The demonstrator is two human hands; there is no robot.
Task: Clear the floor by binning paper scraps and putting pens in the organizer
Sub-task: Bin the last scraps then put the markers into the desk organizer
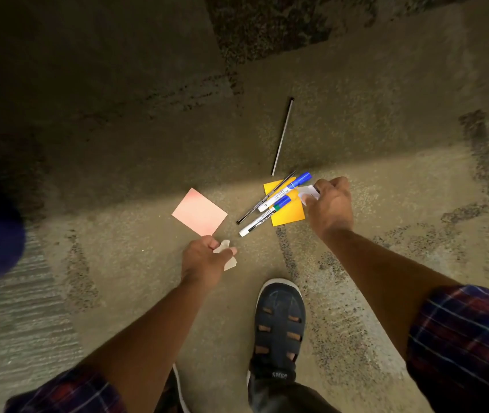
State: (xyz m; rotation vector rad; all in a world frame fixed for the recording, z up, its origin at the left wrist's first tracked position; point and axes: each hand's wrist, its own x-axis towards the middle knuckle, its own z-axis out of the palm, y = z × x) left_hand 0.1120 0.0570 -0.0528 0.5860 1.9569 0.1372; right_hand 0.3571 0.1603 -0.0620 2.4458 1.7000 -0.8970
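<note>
While both hands reach down toward the floor, each already pinches paper: the left hand (204, 257) has its fingers (232, 250) closed on a small white paper scrap (227, 255), and the right hand (331, 204) has its fingertips (317, 189) closed on another crumpled white scrap (308, 193), right at the far right corner of a pile.

That pile lies just left of the right hand. A yellow sticky note (292, 214) lies flat on the floor (118, 263), and across it lie two blue-capped white markers (285, 192) and (264, 216), side by side, with a thin black pen (264, 198) along their left side. A pink sticky note (199, 211) lies flat on its own, just far of the left hand. Farther off, a thin dark rod (282, 135) (perhaps a pen refill; too slim to tell) lies apart from the pile. A dark sandal (279, 323) is planted near, between the forearms, whose plaid sleeves (469, 338) are pushed up.

No bin or organizer is in view.

To do this step well, the right hand should lift its scrap straight up, away from the markers, which look ready to roll. The yellow note is best left until the pens are lifted off it; the pink note will likely need a fingernail under one edge.
</note>
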